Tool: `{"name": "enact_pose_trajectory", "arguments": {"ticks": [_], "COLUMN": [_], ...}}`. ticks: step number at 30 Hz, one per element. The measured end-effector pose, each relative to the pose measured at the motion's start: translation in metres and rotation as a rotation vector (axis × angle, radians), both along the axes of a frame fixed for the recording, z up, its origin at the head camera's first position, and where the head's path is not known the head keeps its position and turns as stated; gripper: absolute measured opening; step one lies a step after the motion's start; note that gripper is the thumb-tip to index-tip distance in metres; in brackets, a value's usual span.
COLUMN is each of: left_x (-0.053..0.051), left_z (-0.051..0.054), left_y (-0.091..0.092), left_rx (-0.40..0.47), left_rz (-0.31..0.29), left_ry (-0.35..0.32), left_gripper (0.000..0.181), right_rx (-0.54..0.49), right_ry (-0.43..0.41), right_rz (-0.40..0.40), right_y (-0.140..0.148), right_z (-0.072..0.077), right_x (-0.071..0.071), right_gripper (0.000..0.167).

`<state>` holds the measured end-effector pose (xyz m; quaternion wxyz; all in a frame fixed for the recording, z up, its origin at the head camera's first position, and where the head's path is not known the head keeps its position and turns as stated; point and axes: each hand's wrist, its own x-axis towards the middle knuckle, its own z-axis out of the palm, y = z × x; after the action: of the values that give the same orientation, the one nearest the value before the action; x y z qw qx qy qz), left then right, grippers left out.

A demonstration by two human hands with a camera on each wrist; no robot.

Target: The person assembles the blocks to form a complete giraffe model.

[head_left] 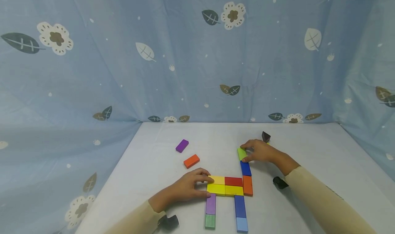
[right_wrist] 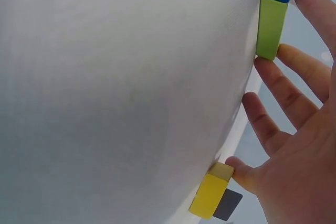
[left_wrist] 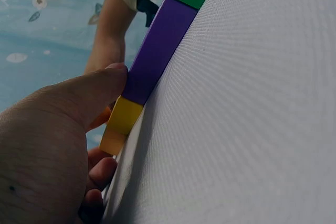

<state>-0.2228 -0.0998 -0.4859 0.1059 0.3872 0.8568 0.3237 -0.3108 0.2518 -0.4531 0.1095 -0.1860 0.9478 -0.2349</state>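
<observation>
Flat coloured blocks lie on the white table as a joined figure. My left hand [head_left: 189, 185] rests at its left end, fingers on the pale yellow block [head_left: 218, 180], thumb touching the purple block [left_wrist: 163, 48]. Below the purple one is a green block [head_left: 210, 222]. My right hand [head_left: 260, 151] touches the upper right column: fingertips at the far end of the light green block [right_wrist: 272, 27], thumb against the blue block [head_left: 245, 168]. An orange block [head_left: 248, 186] ends that column. A red block [head_left: 233, 181] and yellow blocks [head_left: 216, 189] form the middle.
Two loose blocks, one violet [head_left: 182, 146] and one orange [head_left: 191, 161], lie left of the figure. Beyond my right hand is a dark block [head_left: 266, 136], beside a yellow block [right_wrist: 210, 195]. Two blue blocks [head_left: 240, 206] run downward. A patterned blue cloth [head_left: 191, 73] hangs behind.
</observation>
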Motion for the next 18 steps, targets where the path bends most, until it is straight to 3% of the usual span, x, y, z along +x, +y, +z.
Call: {"name": "enact_pose_trajectory", "arguments": {"ticks": [18], "left_x": [0.0007], "left_z": [0.0018], "left_y": [0.0001], "left_rx": [0.002], "left_rz": [0.005], "left_ry": [0.001], "left_gripper": [0.045], "right_rx": [-0.017], "right_ry": [0.017], "right_rz": [0.012], "right_y": [0.0007], "right_z": [-0.0009], "right_x": [-0.0003], "right_gripper": [0.068]}}
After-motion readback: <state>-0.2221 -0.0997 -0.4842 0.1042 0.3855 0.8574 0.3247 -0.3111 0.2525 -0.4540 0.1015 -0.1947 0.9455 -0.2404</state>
